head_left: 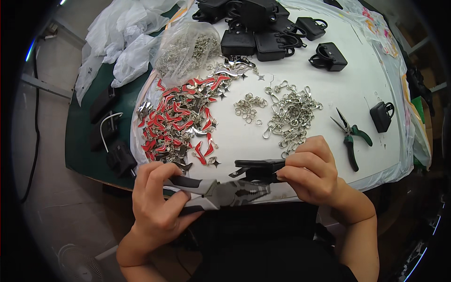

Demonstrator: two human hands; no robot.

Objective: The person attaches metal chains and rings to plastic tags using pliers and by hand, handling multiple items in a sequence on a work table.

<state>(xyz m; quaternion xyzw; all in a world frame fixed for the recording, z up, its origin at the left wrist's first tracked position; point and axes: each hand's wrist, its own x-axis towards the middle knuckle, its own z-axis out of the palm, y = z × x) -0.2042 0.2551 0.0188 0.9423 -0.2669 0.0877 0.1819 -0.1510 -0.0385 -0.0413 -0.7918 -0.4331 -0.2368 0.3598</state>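
My left hand [157, 199] is closed around the grey and black handles of a pair of combination pliers [230, 193], whose jaws point right. In the fingers of my right hand [312, 174] is a mini black handbag [260, 165], seen nearly edge-on. A black strap with a small metal fitting sticks out at its left end. The plier jaws lie just below the bag in the picture; whether they touch it I cannot tell. Beyond my right hand lies a pile of silver snap-hook clasps [293, 115], with a small heap of metal rings [250, 107] beside it.
Red high-heel-shoe charms [176, 120] spread over the table's left part. Behind them rests a clear bag of metal parts [188, 51]. Several black mini handbags [238, 42] crowd the far edge. Green-handled needle-nose pliers [350, 138] and another mini bag [382, 116] lie at right.
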